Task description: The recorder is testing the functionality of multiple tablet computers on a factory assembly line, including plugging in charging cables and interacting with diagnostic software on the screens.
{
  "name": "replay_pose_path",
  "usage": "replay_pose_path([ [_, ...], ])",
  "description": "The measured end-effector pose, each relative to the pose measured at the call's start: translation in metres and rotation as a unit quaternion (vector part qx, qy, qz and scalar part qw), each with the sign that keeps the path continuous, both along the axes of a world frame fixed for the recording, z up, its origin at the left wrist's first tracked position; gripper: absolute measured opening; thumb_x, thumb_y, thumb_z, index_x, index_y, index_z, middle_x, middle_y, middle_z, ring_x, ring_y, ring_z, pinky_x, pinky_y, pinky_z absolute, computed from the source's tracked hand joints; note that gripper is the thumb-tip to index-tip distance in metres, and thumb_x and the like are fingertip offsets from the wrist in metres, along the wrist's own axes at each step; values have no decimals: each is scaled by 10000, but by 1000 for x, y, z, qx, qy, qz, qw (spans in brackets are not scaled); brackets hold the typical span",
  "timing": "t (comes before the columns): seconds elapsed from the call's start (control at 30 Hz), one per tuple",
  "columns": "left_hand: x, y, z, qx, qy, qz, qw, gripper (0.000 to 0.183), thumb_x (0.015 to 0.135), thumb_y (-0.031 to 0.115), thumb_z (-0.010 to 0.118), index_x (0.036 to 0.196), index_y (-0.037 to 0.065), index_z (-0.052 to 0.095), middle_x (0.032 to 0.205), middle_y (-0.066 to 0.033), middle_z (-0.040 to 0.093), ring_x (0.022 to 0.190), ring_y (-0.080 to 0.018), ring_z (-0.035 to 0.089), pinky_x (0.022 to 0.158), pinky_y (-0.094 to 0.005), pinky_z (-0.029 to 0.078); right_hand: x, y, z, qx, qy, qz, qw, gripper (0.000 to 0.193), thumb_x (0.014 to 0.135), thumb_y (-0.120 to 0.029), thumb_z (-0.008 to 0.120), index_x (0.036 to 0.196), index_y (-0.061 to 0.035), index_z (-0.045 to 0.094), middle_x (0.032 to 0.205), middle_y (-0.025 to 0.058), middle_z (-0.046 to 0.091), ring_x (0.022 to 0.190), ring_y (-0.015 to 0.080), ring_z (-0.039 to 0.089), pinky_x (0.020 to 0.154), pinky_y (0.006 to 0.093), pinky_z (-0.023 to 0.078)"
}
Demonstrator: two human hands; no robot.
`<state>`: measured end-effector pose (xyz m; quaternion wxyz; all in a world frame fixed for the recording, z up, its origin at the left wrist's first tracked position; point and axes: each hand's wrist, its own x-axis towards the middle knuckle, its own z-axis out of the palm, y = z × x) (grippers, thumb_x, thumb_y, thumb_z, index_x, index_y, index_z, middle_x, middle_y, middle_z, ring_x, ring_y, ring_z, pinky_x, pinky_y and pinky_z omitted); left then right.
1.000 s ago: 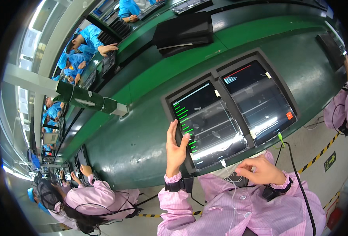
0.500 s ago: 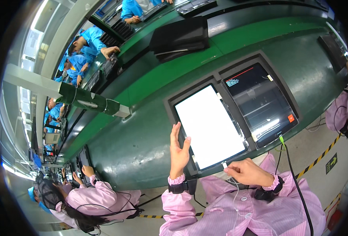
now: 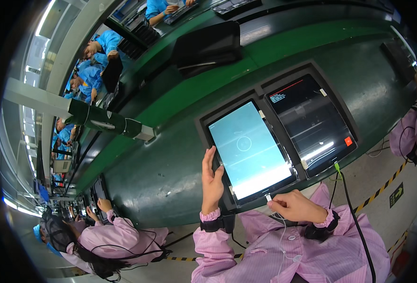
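A tablet (image 3: 253, 155) lies in the left bay of a dark double tray (image 3: 260, 90), its lit screen pale blue-green with a thin circle. My left hand (image 3: 212, 181) rests along the tray's left side and the tablet's edge, fingers stretched out and thumb apart. At the tablet's near edge, my right hand (image 3: 295, 206) pinches a white cable plug (image 3: 269, 197), whose thin white cord drops over my pink smock. The plug's tip is at the tablet's edge; whether it is fully seated I cannot tell. A second tablet (image 3: 307, 122), mostly dark-screened, fills the right bay with a green-ended black cable (image 3: 338, 167) attached.
Beyond the green bench (image 3: 171, 165), black flat cases (image 3: 208, 47) lie stacked on a dark conveyor. A post wrapped in dark green (image 3: 107, 119) stands left of the tray. A pink-sleeved person (image 3: 109, 231) sits at left; people in blue work across the line.
The left tablet's screen has gone from plain white to blue-green with a circle. The black stack on the conveyor has shifted slightly left. My hands have barely moved.
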<state>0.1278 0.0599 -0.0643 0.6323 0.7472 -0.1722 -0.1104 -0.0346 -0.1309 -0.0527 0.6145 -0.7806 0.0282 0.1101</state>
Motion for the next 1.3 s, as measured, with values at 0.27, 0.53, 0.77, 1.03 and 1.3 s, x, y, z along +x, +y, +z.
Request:
replay_pose_path([
  [0.27,0,4,-6,-20,17,5,1000,611,769,-87,447,1351,-3,284,1406,-171,310,1338,-252,237,1086,-343,174,0,2,1,5,-2,11,1000,300,869,-211,550,691,29,571,526,178,528,429,282,534,432,370,375],
  [0.53,-4,6,-3,-8,11,-1,1000,693,772,48,660,1350,-13,282,1406,-192,300,1354,-265,191,1093,-351,135,-6,6,-16,3,-37,-12,999,266,878,-177,556,727,41,581,545,150,555,439,168,541,431,311,381],
  [0.77,-32,28,10,21,52,-73,996,994,615,36,779,1395,-7,165,1462,-205,154,1380,-265,88,1102,-353,92,-1,4,-2,-2,-27,-5,1000,279,868,-200,559,706,26,587,527,179,530,429,297,524,433,363,379],
  [1.03,-62,17,22,258,-76,-107,957,1283,501,175,876,1393,-38,-22,1459,-250,36,1372,-331,51,1103,-370,129,-3,6,-3,-3,-12,-9,1000,243,857,-175,572,721,25,594,548,154,560,428,234,526,430,334,382],
  [1.3,-64,9,20,315,-139,-108,933,1244,523,220,866,1389,-44,13,1450,-254,35,1363,-376,46,1098,-411,151,-17,4,-3,12,56,273,960,216,853,-158,572,704,-11,624,544,94,570,486,163,550,475,288,412],
])
